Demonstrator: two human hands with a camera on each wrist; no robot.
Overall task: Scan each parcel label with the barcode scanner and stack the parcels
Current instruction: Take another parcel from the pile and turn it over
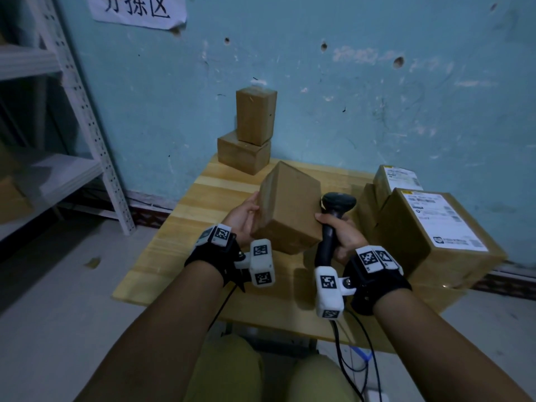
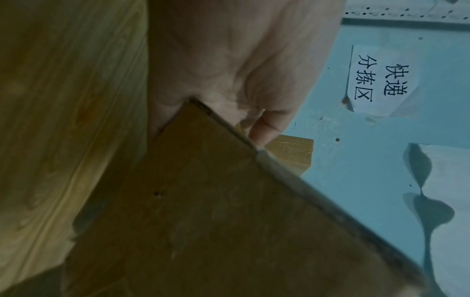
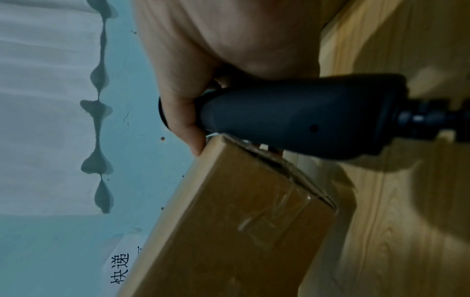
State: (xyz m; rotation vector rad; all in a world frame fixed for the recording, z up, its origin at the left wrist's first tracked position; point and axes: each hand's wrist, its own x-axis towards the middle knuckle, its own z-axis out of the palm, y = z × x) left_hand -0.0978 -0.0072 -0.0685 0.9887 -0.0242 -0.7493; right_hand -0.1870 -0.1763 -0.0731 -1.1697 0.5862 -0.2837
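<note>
Head view: left hand (image 1: 242, 217) holds a plain brown parcel (image 1: 290, 210) tilted on one edge, lifted over the middle of the wooden table (image 1: 179, 221). Palm lies against the parcel's left face; fingers hidden behind it. No label shows on the faces turned to the camera.

Right hand (image 1: 339, 232) clenched around the handle of the black barcode scanner (image 1: 333, 216). Scanner upright, its head just beside the parcel's upper right edge. A fingertip of this hand touches that edge. A cable (image 1: 345, 352) runs down from the base of the handle past the near table edge.

Left wrist view: left-hand grip confirmed. The parcel's corner sits in the crook of the palm (image 2: 229, 60), and a finger (image 2: 264, 128) curls over its far edge.

Right wrist view: fingers wrapped round the scanner handle (image 3: 305, 116). The thumb tip (image 3: 195, 144) presses on the top corner of the parcel (image 3: 241, 231), whose end flap is sealed with clear tape.

Far left corner of table: two plain parcels stacked, an upright one (image 1: 255, 114) on a flat one (image 1: 243, 153), against the blue wall.

Right edge of table: a large parcel (image 1: 435, 236) with a white label facing up, and a smaller labelled parcel (image 1: 396, 178) behind it, touching it.

Metal shelving (image 1: 87, 111) stands left of the table. A paper sign (image 1: 139, 8) is fixed to the wall.
</note>
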